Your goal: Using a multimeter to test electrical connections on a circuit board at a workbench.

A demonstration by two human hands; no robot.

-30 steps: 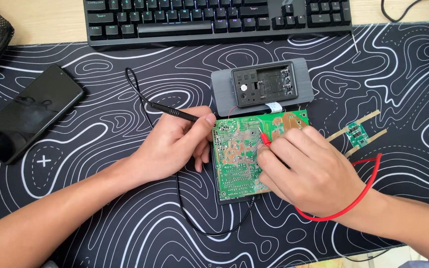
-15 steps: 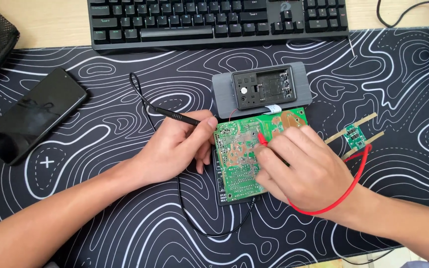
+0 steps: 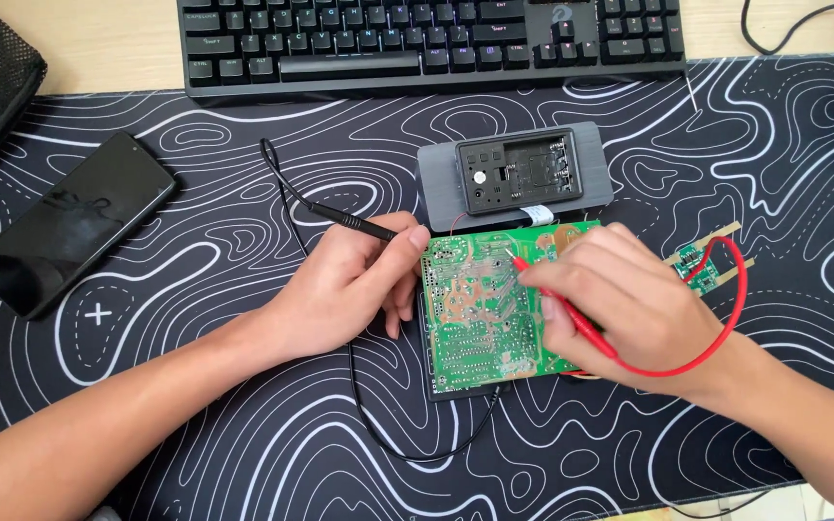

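Gripped in the right hand [image 3: 629,304], red probe [image 3: 557,294] touches green circuit board [image 3: 480,314].

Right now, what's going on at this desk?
A person is probing a green circuit board on a patterned desk mat. The left hand holds a black probe at the board's left edge; the right hand presses a red probe onto the board. A grey module lies just above, a phone to the left.
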